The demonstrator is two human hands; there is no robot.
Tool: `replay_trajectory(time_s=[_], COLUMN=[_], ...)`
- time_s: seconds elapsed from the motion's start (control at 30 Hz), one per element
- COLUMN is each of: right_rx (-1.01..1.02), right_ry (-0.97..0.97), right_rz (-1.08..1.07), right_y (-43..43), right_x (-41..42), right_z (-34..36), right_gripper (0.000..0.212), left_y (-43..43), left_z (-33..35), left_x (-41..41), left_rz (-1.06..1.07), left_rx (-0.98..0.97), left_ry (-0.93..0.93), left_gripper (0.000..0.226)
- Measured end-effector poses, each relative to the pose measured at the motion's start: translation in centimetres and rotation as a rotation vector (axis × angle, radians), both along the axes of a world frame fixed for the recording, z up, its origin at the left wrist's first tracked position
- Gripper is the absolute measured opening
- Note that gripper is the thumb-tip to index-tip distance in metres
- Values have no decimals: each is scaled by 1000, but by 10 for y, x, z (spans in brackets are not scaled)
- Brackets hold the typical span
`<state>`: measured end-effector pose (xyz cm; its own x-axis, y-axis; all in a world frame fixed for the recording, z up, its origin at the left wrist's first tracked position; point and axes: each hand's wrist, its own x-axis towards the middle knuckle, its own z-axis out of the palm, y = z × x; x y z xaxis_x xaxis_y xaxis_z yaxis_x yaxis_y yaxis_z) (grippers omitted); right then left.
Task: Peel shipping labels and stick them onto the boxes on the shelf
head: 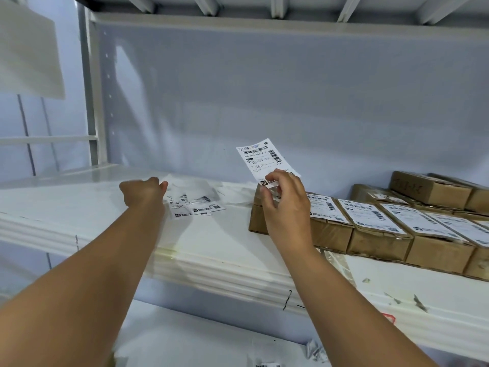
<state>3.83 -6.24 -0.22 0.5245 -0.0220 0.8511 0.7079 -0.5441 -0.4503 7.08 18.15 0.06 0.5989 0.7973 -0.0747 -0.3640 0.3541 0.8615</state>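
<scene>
Right hand [284, 197] is pinching a printed label [266, 160] by its lower edge, thumb and fingertips clamped on the paper. The label is standing nearly upright, print facing the camera, in the air just above the end box [256, 221] at the left of the row.

Boxes [378, 239] are sitting side by side along the right part of the white shelf [79, 207]. They are brown cardboard. Those to the right of the hand are each wearing a label on top, and more boxes are stacked behind them at far right. The top of the end box is mostly hidden by the hand.

Left hand [144, 192] is reaching out over the shelf, knuckles up, fingers curled under at the edge of a pile of loose labels [195, 205] and blank sheets. Cannot tell whether it is gripping anything.

Crumpled paper scraps [315, 350] are lying on the level below.
</scene>
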Motion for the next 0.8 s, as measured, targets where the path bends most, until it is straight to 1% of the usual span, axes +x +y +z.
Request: replay_trajectory(time_s=[0.07,0.13,0.2,0.27,0.3,0.37,0.4,0.47,0.57,0.67,0.73,0.8], right_rx=[11,33,61,86,97,114,116,119,139,176,199,146], right_ry=[8,8,-2,-3,-7,-18,-20,-6,49,98,101,159], right_rz=[-1,8,14,18,22,31,36,40,36,-14,-59,-117], right_y=[0,-1,-1,-1,-1,-1,-1,-1,-1,-4,-10,-19], right_x=[1,1,0,-3,-3,-5,-5,-5,-5,-9,-9,-4], right_z=[0,0,1,2,3,3,3,3,3,8,17,30], right_gripper=[22,23,26,29,31,33,33,34,36,31,24,22], left_y=[-7,-24,-46,-72,-85,-109,-120,-135,-142,-140,-135,-131], left_z=[3,9,12,18,21,27,29,33,36,36,34,31], left_x=[-1,-7,-15,-25,-30,-37,-37,-35,-24,-17,-15,-13], left_rz=[94,60,-133,-378,-493,-667,-713,-688,-605,-657,-665,-668], left_rx=[240,517,755,825,823,777,747,725,689,568,530,485], left_ry=[98,78,-21,-127,-168,-247,-284,-296,-249,-256,-261,-276], left_gripper=[17,18,18,9,6,13,15,15,14,19,21,20])
